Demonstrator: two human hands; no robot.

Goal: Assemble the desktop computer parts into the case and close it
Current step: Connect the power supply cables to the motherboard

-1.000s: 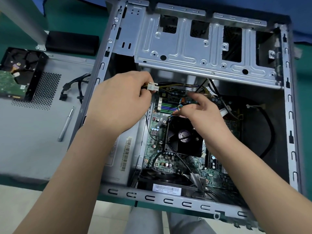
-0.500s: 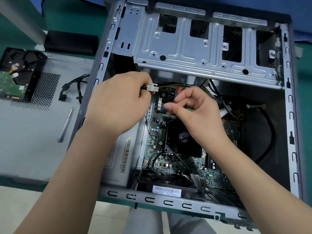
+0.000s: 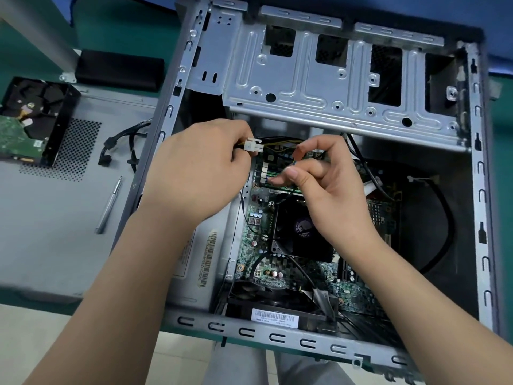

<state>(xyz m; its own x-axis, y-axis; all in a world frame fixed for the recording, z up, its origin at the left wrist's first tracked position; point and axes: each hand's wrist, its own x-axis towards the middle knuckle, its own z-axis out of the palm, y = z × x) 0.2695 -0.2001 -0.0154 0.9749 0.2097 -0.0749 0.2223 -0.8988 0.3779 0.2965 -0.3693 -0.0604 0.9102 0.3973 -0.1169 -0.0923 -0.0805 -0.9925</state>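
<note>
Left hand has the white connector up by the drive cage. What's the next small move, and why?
Probably bring the white power connector, pinched in the left hand, down toward its motherboard socket. It hangs unplugged above the board on yellow and black wires, while the right hand seems to hold other cables aside. Which socket fits is not clear from this view.

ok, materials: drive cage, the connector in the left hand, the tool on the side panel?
Drive cage: likely bare galvanized steel, dull grey, stamped ribs. Connector: white moulded plastic, matte, yellow and black wires. Tool: looks like brushed metal, silver sheen; possibly a screwdriver.
</note>
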